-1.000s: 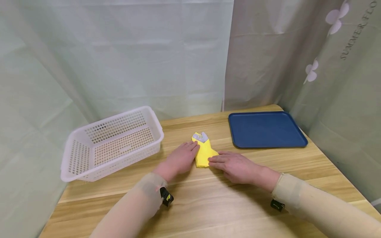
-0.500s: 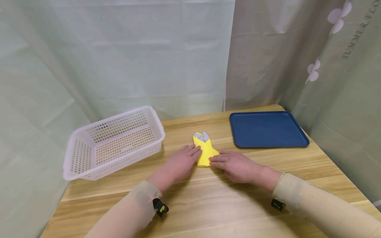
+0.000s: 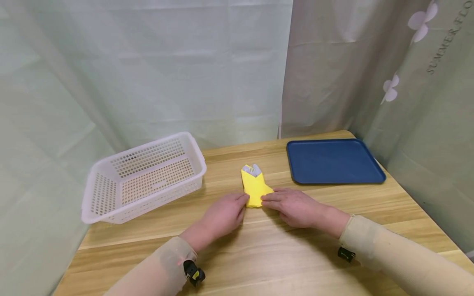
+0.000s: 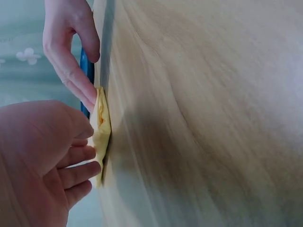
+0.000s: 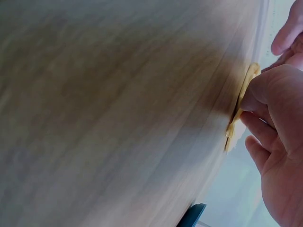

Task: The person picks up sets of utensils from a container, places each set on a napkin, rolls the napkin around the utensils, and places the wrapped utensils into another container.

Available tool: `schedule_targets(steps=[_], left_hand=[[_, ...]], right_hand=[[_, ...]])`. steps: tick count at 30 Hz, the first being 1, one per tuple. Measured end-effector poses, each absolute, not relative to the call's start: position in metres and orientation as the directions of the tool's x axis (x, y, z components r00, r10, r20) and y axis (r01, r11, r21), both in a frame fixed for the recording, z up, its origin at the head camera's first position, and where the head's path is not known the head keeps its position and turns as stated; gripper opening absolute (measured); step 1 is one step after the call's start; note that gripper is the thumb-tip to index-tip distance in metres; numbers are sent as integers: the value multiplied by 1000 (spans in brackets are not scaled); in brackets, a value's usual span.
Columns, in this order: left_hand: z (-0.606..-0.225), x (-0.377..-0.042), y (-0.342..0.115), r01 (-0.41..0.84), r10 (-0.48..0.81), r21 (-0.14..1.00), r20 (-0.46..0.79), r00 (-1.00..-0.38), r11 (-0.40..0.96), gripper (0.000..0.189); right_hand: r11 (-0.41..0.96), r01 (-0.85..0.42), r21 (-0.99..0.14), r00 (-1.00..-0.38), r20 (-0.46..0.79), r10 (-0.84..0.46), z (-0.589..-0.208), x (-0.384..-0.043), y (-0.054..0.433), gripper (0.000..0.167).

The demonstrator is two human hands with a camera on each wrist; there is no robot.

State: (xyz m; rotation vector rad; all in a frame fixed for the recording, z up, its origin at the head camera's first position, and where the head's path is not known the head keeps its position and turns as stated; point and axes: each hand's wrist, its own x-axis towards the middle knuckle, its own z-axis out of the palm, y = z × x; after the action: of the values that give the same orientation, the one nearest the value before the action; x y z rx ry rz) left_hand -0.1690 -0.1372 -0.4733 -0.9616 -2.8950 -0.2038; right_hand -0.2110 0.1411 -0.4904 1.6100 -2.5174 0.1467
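A small folded yellow cloth item point(image 3: 255, 190) with a grey, notched far end lies flat on the wooden table. At its near left corner is my left hand point(image 3: 226, 214), fingertips touching the edge. The right hand point(image 3: 294, 206) rests straight fingers on the near right corner, its thumb mostly hidden from above. In the left wrist view the cloth point(image 4: 102, 137) shows edge-on as a thin stack, with the loosely bent left fingers point(image 4: 78, 174) against it. From the right wrist, the right thumb lies along the cloth's point(image 5: 241, 101) near edge.
A white perforated plastic basket point(image 3: 200, 177) stands at the left of the table. At the back right lies a blue tray point(image 3: 333, 160). Pale curtains point(image 3: 166, 74) hang around the table's back and sides.
My left hand has slid back from the upper left side of the cloth to its near left corner. The right hand keeps its place.
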Motion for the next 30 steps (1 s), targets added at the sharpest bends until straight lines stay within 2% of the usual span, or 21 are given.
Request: schedule_targets(steps=[8, 13, 19, 30], left_hand=[[-473, -172, -133, 386, 379, 347, 91, -921, 855, 35], [-476, -177, -131, 260, 257, 451, 71, -964, 854, 32], [-477, -182, -128, 163, 161, 550, 53, -986, 819, 31], [-482, -195, -121, -15, 19, 601, -51, -999, 799, 36]], right_hand=[[413, -911, -10, -407, 189, -894, -490, -210, 140, 49], [402, -916, 5, -393, 192, -899, -491, -210, 139, 47], [408, -913, -3, -402, 184, -897, -492, -210, 140, 46], [410, -912, 2, -402, 197, -894, -489, -210, 139, 48]])
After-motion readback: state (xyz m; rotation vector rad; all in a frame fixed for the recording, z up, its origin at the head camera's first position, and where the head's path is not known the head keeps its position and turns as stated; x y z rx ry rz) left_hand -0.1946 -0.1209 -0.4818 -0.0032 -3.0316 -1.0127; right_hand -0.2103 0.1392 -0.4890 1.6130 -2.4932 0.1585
